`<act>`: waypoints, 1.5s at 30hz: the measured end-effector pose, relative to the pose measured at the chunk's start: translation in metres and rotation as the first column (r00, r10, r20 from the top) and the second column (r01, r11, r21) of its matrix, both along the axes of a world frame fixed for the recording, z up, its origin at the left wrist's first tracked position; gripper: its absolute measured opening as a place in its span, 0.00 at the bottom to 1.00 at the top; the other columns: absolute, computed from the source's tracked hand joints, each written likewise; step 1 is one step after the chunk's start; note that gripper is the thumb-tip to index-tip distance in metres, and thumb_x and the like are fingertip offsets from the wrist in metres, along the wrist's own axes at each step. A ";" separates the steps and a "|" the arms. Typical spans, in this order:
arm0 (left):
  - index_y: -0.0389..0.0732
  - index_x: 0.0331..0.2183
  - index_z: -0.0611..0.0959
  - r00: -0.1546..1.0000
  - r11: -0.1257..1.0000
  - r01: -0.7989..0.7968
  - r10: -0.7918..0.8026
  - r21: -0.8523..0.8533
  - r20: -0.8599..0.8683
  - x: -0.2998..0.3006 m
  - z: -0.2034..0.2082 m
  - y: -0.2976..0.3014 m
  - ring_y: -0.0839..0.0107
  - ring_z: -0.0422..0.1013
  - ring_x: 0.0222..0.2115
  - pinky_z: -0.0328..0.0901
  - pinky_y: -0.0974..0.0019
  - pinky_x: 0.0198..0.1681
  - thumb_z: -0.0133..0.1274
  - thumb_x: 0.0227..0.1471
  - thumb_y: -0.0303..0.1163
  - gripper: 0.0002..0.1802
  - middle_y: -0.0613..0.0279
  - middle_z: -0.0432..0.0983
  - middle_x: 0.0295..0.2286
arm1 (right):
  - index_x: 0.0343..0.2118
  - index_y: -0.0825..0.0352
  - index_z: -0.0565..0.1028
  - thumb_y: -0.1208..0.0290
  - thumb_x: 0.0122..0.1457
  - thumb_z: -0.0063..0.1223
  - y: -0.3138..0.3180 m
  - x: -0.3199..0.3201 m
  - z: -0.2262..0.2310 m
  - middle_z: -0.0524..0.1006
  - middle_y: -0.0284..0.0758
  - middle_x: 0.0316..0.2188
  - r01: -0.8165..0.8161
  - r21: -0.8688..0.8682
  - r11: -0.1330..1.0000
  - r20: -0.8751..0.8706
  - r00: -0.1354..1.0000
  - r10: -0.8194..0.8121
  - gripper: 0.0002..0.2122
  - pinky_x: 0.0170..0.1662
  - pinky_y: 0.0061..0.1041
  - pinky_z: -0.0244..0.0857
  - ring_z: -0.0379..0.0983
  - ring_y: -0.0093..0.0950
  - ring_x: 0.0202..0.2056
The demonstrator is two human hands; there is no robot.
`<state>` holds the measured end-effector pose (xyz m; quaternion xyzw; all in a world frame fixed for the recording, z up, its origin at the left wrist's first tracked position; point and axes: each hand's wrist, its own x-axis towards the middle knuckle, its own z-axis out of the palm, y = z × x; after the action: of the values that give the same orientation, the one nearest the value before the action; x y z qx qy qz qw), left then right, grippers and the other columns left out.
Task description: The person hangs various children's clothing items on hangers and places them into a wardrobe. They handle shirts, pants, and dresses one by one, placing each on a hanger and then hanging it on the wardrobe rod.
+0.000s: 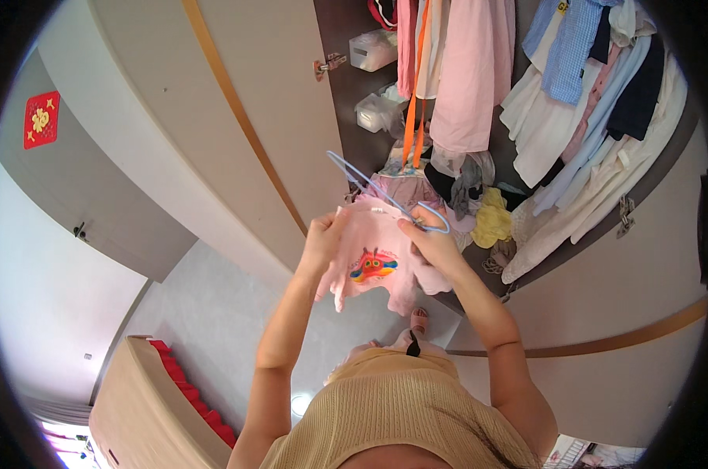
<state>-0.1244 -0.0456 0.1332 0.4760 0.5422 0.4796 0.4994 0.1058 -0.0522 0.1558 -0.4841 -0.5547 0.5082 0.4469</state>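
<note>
The pink shirt [352,258] is in front of the open wardrobe [349,87], held up near its lower part with a colourful printed figure on its front. The left hand [323,237] has its grip pinched on the upper edge of the shirt, on the side toward the wardrobe's left door [248,113]. The right hand [430,237] has its grip closed on the shirt's other upper corner, together with a thin blue hanger [384,193]. The hanger slants across the wardrobe's lower opening, one end curving beside the right hand.

Inside the wardrobe, at its left, are two white bins [373,51], one above the other. A pink dress [463,86] hangs in the middle of the wardrobe, with an orange ribbon [418,86] beside it. At the wardrobe's right hang a blue checked shirt [566,69], a dark garment [638,95] and several pale clothes. In the wardrobe's bottom lies a loose heap, with a grey cloth [466,186] and a yellow cloth [492,219] among it.

Left of the wardrobe is a grey door [88,168] bearing a red square sign [41,120]. The grey floor [213,313] spreads in front of the wardrobe.
</note>
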 end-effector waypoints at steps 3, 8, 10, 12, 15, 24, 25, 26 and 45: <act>0.36 0.34 0.84 0.992 0.991 0.122 -0.123 0.053 0.005 0.021 -0.002 -0.010 0.84 0.62 0.18 0.59 0.73 0.21 0.50 0.61 0.45 0.20 0.72 0.72 0.19 | 0.24 0.67 0.71 0.72 0.57 0.58 0.000 -0.017 -0.001 0.70 0.26 0.16 -0.093 0.238 0.967 -0.133 0.983 0.128 0.09 0.16 0.17 0.56 0.70 0.17 0.15; 0.38 0.49 0.74 0.947 0.894 0.320 -0.312 0.312 -0.077 0.052 0.016 -0.037 0.76 0.73 0.36 0.69 0.68 0.39 0.57 0.55 0.31 0.21 0.65 0.75 0.32 | 0.33 0.69 0.73 0.74 0.60 0.53 0.004 -0.025 -0.010 0.76 0.30 0.24 -0.154 0.181 0.971 -0.193 0.963 0.188 0.04 0.27 0.18 0.67 0.76 0.19 0.24; 0.39 0.54 0.71 0.927 0.900 0.326 -0.245 0.288 -0.286 0.052 0.016 -0.036 0.74 0.70 0.43 0.66 0.67 0.47 0.55 0.54 0.25 0.25 0.65 0.75 0.40 | 0.35 0.69 0.74 0.74 0.60 0.53 0.009 -0.028 -0.021 0.76 0.30 0.25 -0.169 0.178 0.969 -0.277 0.937 0.214 0.04 0.29 0.18 0.67 0.76 0.19 0.26; 0.38 0.53 0.73 0.948 0.924 0.258 -0.185 0.283 -0.259 0.042 -0.004 -0.021 0.77 0.68 0.45 0.64 0.70 0.49 0.50 0.57 0.23 0.21 0.67 0.74 0.43 | 0.36 0.68 0.74 0.74 0.60 0.55 0.010 -0.028 -0.014 0.76 0.28 0.25 -0.176 0.215 0.961 -0.183 0.959 0.216 0.05 0.30 0.17 0.65 0.74 0.16 0.28; 0.39 0.51 0.77 0.933 0.928 0.355 -0.346 0.108 -0.095 0.016 0.009 -0.015 0.79 0.68 0.43 0.65 0.71 0.47 0.47 0.59 0.24 0.17 0.68 0.76 0.41 | 0.39 0.66 0.74 0.70 0.53 0.65 0.025 -0.003 -0.007 0.74 0.25 0.27 -0.122 0.228 0.966 0.105 0.989 0.100 0.13 0.33 0.16 0.62 0.66 0.14 0.27; 0.37 0.46 0.79 0.744 0.743 0.662 -0.635 0.100 -0.206 -0.014 0.053 -0.008 0.78 0.68 0.41 0.64 0.69 0.45 0.50 0.58 0.27 0.14 0.69 0.76 0.40 | 0.41 0.66 0.67 0.71 0.47 0.70 0.029 0.008 0.006 0.67 0.27 0.34 -0.394 0.370 0.842 0.071 0.915 0.397 0.22 0.37 0.18 0.60 0.62 0.17 0.35; 0.37 0.45 0.80 0.761 0.764 0.641 -0.619 0.075 -0.193 -0.016 0.052 -0.008 0.76 0.69 0.40 0.65 0.68 0.44 0.51 0.57 0.27 0.13 0.68 0.76 0.39 | 0.39 0.65 0.67 0.72 0.48 0.69 0.028 0.011 0.009 0.66 0.26 0.34 -0.387 0.364 0.847 0.092 0.920 0.381 0.20 0.37 0.18 0.60 0.61 0.16 0.34; 0.37 0.43 0.81 0.779 0.786 0.617 -0.601 0.048 -0.180 -0.018 0.050 -0.008 0.74 0.70 0.38 0.65 0.67 0.43 0.52 0.55 0.27 0.13 0.67 0.76 0.38 | 0.34 0.64 0.66 0.74 0.50 0.66 0.019 0.011 0.019 0.66 0.26 0.32 -0.330 0.286 0.899 0.053 0.943 0.329 0.16 0.37 0.16 0.58 0.61 0.16 0.34; 0.37 0.46 0.71 0.973 0.708 -0.172 0.233 0.685 0.004 0.052 -0.030 0.002 0.51 0.66 0.45 0.61 0.54 0.50 0.57 0.46 0.27 0.23 0.49 0.67 0.40 | 0.42 0.65 0.70 0.70 0.62 0.52 -0.033 -0.019 0.027 0.67 0.24 0.25 -0.441 0.057 0.896 -0.215 0.871 0.442 0.08 0.22 0.15 0.53 0.61 0.12 0.24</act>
<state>-0.0720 -0.0440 0.1034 0.5826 0.3977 0.6764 0.2117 0.0873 -0.0853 0.1824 -0.2832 -0.5988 0.6458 0.3797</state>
